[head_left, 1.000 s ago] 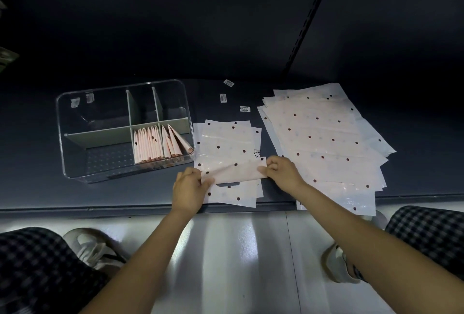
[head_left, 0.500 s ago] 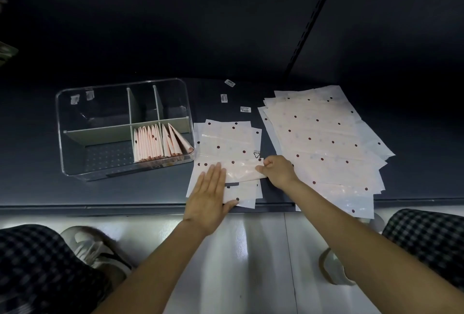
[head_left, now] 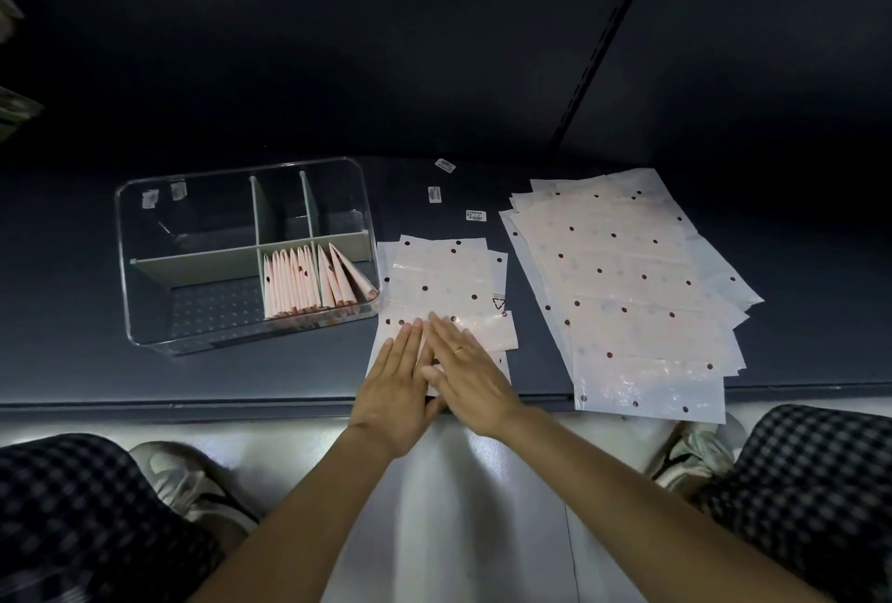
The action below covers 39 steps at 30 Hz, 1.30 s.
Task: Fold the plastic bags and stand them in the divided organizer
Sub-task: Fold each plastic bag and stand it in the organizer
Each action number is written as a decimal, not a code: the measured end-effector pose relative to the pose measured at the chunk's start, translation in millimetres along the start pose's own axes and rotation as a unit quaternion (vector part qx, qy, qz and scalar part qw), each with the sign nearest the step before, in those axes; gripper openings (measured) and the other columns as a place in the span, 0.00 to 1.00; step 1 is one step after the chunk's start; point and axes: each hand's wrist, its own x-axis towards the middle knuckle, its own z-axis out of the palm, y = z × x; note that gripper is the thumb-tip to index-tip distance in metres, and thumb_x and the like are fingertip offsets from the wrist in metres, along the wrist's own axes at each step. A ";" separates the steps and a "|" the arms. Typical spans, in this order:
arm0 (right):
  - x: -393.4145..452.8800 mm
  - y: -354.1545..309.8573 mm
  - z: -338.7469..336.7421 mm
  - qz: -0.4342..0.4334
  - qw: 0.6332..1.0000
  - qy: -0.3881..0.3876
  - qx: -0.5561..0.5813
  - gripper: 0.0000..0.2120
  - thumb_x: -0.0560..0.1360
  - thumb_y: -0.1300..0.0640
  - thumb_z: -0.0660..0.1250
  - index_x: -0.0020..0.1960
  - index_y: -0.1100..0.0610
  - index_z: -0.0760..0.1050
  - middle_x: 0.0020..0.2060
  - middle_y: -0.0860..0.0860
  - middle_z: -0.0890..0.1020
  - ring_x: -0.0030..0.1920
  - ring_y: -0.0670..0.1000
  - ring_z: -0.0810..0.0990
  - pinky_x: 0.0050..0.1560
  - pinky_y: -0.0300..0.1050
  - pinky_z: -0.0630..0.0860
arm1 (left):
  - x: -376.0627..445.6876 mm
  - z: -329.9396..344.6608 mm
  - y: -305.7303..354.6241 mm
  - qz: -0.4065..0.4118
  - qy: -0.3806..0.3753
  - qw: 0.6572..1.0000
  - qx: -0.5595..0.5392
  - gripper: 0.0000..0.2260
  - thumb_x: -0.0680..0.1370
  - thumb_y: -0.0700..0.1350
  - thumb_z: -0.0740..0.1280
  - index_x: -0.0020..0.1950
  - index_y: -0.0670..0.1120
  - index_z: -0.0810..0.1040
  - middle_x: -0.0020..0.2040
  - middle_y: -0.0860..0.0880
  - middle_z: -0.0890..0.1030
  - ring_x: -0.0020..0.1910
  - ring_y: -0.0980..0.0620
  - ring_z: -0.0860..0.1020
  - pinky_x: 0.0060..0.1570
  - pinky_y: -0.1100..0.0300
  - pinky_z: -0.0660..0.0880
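Observation:
A pale pink plastic bag with dark dots (head_left: 444, 279) lies flat on the dark shelf, its near part folded up into a band. My left hand (head_left: 398, 380) and my right hand (head_left: 466, 373) both rest flat on that fold, fingers together and side by side, holding nothing. To the left stands the clear divided organizer (head_left: 145, 264), with several folded pink bags (head_left: 313, 286) upright in its front right compartment. A spread stack of unfolded dotted bags (head_left: 622, 284) lies to the right.
Three small white labels (head_left: 475, 215) lie on the shelf behind the bag. The shelf's front edge (head_left: 193, 402) runs just below my hands. My knees in checked trousers (head_left: 87, 520) and my shoes (head_left: 690, 453) are below it, over a pale floor.
My left hand went from pinching the folded edge to lying flat on it. My right hand let go of the right end, moved left and now lies flat beside the left hand.

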 end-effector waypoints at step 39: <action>-43.2 4.3 -40.5 0.381 0.776 -0.055 0.499 0.07 0.77 0.56 0.65 0.41 0.55 0.71 0.31 0.49 0.72 0.28 0.45 0.66 0.23 0.33 0.61 | -4.4 -3.7 21.0 0.098 0.243 0.957 -0.127 0.20 0.58 0.36 0.80 0.49 0.42 0.83 0.45 0.47 0.83 0.41 0.48 0.82 0.41 0.60 0.79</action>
